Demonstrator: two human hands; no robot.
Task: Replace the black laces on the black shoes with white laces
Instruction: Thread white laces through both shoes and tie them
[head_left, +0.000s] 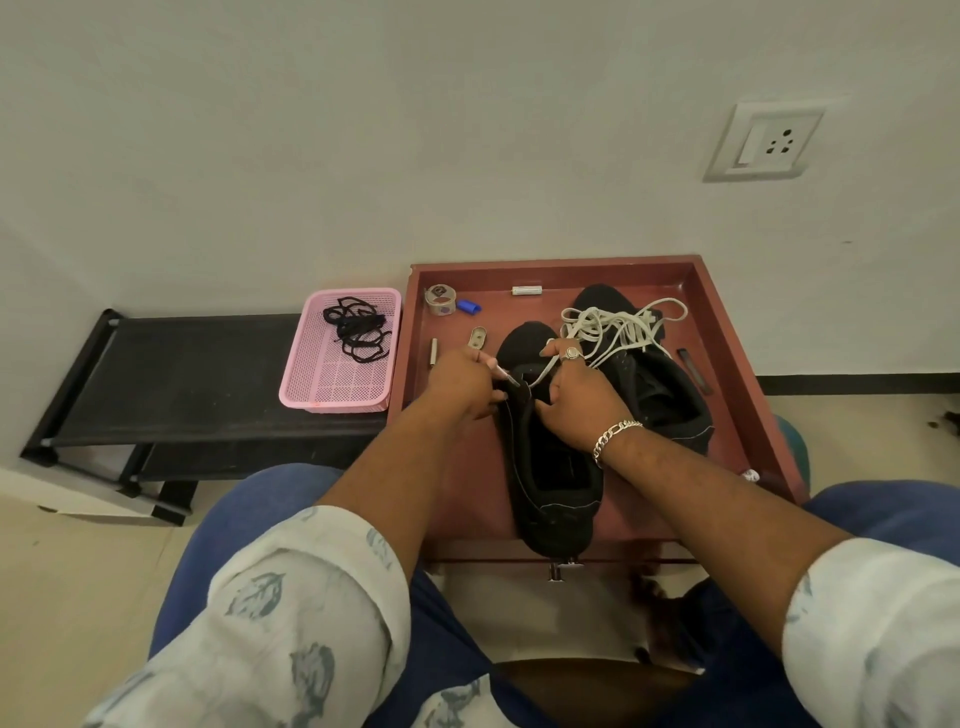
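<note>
Left hand (462, 382) pinches the white lace (618, 325) tip; right hand (571, 400) grips the shoe (550, 483), best steadied while threading the eyelet.

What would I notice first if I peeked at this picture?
Two hands, left and right, threading a white lace into a black shoe in the red tray. Left of the tray, a pink basket holds the black laces.

Two shoes (550, 467) lie in the tray (727, 364), laces (618, 322) atop; the basket (337, 358) sits left.
</note>
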